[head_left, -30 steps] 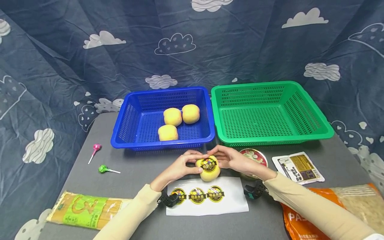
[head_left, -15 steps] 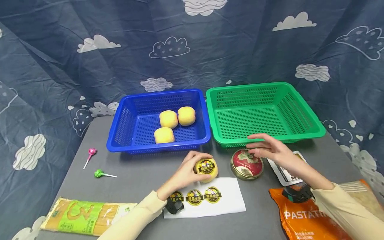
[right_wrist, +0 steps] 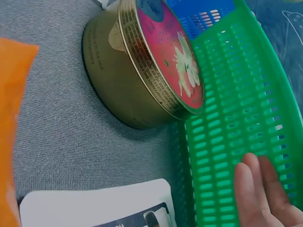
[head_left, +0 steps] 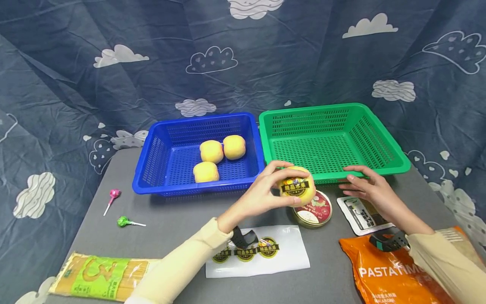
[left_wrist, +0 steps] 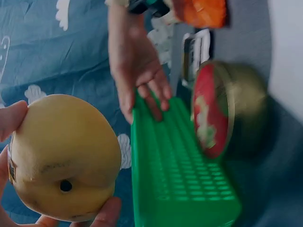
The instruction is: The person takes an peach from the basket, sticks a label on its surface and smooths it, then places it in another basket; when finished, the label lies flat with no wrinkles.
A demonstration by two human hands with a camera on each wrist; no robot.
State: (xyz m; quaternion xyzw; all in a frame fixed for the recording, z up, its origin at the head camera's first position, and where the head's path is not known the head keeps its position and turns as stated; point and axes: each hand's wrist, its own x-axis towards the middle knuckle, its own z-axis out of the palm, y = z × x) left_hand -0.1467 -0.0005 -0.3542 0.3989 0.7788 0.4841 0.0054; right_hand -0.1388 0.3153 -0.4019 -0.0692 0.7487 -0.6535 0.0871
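My left hand [head_left: 262, 192] grips a yellow apple [head_left: 298, 188] with a round black and gold sticker on its front, lifted above the red-lidded tin [head_left: 317, 211]. The left wrist view shows the apple's underside [left_wrist: 66, 146], with a small dark hole, between thumb and fingers. My right hand [head_left: 373, 190] holds nothing. Its loosely extended fingers [right_wrist: 246, 189] are at the near wall of the green basket [head_left: 379, 171]; whether they touch it I cannot tell. Under my left wrist lies a white sheet [head_left: 292, 253] bearing several of the same stickers.
At the left back stands a blue basket [head_left: 144, 185] holding three yellow apples [head_left: 234, 147]. Two lollipops [head_left: 114, 193] and a noodle pack [head_left: 98, 276] lie left. A white and brown pouch [head_left: 360, 215] and an orange pasta bag [head_left: 383, 270] lie right.
Both hands were at the apple; the right let go and moved right, to the green basket. My left hand has since carried the apple up and rightward, over the tin.
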